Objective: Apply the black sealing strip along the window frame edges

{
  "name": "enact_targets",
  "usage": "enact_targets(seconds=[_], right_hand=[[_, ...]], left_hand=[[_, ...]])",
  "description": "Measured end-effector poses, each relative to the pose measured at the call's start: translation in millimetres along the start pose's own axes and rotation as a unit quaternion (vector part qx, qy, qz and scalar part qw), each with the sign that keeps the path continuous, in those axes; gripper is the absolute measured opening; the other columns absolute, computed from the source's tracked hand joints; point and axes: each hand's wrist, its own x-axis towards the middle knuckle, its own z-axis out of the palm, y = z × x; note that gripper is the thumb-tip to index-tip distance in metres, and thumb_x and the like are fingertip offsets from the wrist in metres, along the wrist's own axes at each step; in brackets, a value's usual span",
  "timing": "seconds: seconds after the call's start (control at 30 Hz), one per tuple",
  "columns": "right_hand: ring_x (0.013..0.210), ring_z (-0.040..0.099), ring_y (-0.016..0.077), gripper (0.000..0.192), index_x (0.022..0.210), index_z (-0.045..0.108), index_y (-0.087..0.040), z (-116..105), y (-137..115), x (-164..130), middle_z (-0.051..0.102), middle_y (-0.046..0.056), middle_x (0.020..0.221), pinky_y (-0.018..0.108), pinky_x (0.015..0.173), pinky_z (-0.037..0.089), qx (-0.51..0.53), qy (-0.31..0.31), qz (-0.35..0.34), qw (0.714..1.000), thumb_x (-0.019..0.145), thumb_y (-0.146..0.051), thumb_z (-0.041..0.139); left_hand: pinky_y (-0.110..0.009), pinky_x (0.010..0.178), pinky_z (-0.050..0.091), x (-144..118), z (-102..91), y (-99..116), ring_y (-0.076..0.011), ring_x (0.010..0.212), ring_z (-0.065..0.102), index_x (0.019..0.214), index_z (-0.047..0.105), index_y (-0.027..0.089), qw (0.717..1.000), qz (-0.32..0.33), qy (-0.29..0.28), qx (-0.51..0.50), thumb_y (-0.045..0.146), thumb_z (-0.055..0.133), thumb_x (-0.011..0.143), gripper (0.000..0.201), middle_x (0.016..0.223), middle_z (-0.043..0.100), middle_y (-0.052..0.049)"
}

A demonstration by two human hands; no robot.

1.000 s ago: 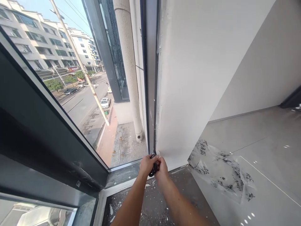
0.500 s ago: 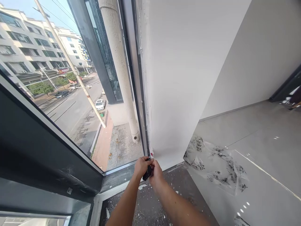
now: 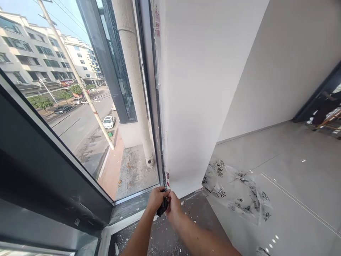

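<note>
Two hands meet at a black handheld object low beside the window frame

The left hand has its fingers curled closely on the black handheld object, which sits between the two palms, tilted, its lower end projecting beneath the fingers; the right hand is just beside it, fingers bent and narrow, the fingertips of both hands nearly together; whether the right fingers grip anything cannot be told, since the hand hides their inner side.

Just above the fingertips, a white strip with red marks runs at the join of the window frame and the white wall; more red print shows near the top of that join; beneath the forearms is a dark ledge flecked with white bits.

To the right, a crumpled clear plastic sheet with black lettering lies on the glossy tiled floor; beyond the glass stand a pale drainpipe and, on the street, a white car.
</note>
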Motion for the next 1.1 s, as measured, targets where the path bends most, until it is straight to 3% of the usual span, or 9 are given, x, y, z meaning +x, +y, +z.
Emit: enact_targets(seconds=[0.2, 0.33, 0.43, 0.53, 0.63, 0.73, 0.9, 1.1], right_hand=[[0.038, 0.034, 0.0027, 0.018, 0.067, 0.044, -0.016, -9.6, -6.4, -26.4, 0.040, -0.008, 0.048, 0.013, 0.038, 0.026, -0.053, -0.008, 0.030, 0.998, 0.067, -0.021, 0.061], [0.041, 0.036, 0.0042, 0.010, 0.071, 0.051, -0.015, -28.1, -27.9, -31.8, 0.045, -0.006, 0.052, 0.016, 0.041, 0.025, -0.169, -0.045, 0.084, 0.981, 0.063, -0.018, 0.056], [0.046, 0.037, 0.0050, 0.015, 0.074, 0.057, -0.014, -33.1, -49.2, -24.8, 0.048, -0.004, 0.057, 0.018, 0.046, 0.029, -0.243, -0.045, 0.045, 0.968, 0.060, -0.017, 0.053], [0.055, 0.044, 0.0065, 0.023, 0.076, 0.061, -0.013, -16.5, -69.2, -14.8, 0.056, 0.000, 0.069, 0.020, 0.052, 0.034, -0.273, -0.063, 0.016, 0.960, 0.067, -0.033, 0.056], [0.059, 0.048, 0.0082, 0.040, 0.080, 0.064, -0.013, 12.5, -77.1, -9.1, 0.059, 0.001, 0.071, 0.021, 0.055, 0.034, -0.293, -0.154, 0.000, 0.944, 0.063, -0.049, 0.063], [0.055, 0.047, 0.0087, 0.038, 0.070, 0.063, -0.010, 31.8, -69.6, -8.5, 0.056, 0.000, 0.059, 0.022, 0.055, 0.034, -0.297, -0.179, -0.055, 0.936, 0.051, -0.042, 0.073], [0.053, 0.046, 0.0089, 0.028, 0.060, 0.059, -0.012, 30.3, -56.4, -11.5, 0.054, -0.001, 0.053, 0.022, 0.056, 0.034, -0.265, -0.171, -0.078, 0.946, 0.049, -0.034, 0.072], [0.050, 0.043, 0.0080, 0.023, 0.058, 0.057, -0.013, 27.1, -62.5, -19.7, 0.052, -0.002, 0.051, 0.022, 0.052, 0.032, -0.273, -0.163, -0.081, 0.945, 0.050, -0.032, 0.068]], left_hand=[[-0.026, 0.053, 0.033, -17.5, -4.0, 5.6, -0.0128, 0.050, 0.045, 0.058, 0.055, 0.016, 1.000, -0.018, -0.013, 0.011, 0.052, 0.068, 0.057, 0.038, 0.048, 0.051, 0.002], [-0.025, 0.050, 0.024, -22.7, -5.9, 13.0, -0.0092, 0.047, 0.033, 0.059, 0.055, 0.016, 0.999, -0.031, -0.019, 0.029, 0.052, 0.069, 0.056, 0.038, 0.046, 0.040, 0.006], [-0.026, 0.049, 0.018, -26.6, -9.7, 20.7, -0.0080, 0.046, 0.025, 0.061, 0.055, 0.016, 0.998, -0.049, -0.036, 0.036, 0.053, 0.070, 0.055, 0.040, 0.045, 0.033, 0.007], [-0.026, 0.051, 0.017, -30.3, -12.3, 28.0, -0.0078, 0.047, 0.026, 0.066, 0.058, 0.014, 0.996, -0.063, -0.055, 0.028, 0.055, 0.070, 0.055, 0.043, 0.048, 0.039, 0.006], [-0.026, 0.052, 0.018, -31.9, -11.0, 31.3, -0.0079, 0.048, 0.029, 0.069, 0.059, 0.013, 0.995, -0.071, -0.063, 0.014, 0.055, 0.071, 0.053, 0.046, 0.051, 0.043, 0.004], [-0.026, 0.051, 0.017, -33.0, -6.7, 30.4, -0.0077, 0.047, 0.027, 0.065, 0.058, 0.014, 0.995, -0.078, -0.055, 0.007, 0.056, 0.073, 0.048, 0.048, 0.048, 0.040, 0.005], [-0.026, 0.052, 0.014, -41.5, 0.1, 30.1, -0.0071, 0.047, 0.024, 0.063, 0.056, 0.014, 0.996, -0.087, -0.036, 0.000, 0.057, 0.074, 0.045, 0.051, 0.046, 0.036, 0.007], [-0.027, 0.052, 0.015, -50.4, 5.2, 35.1, -0.0072, 0.046, 0.022, 0.064, 0.056, 0.015, 0.995, -0.087, -0.037, -0.026, 0.056, 0.074, 0.045, 0.049, 0.045, 0.033, 0.008]])
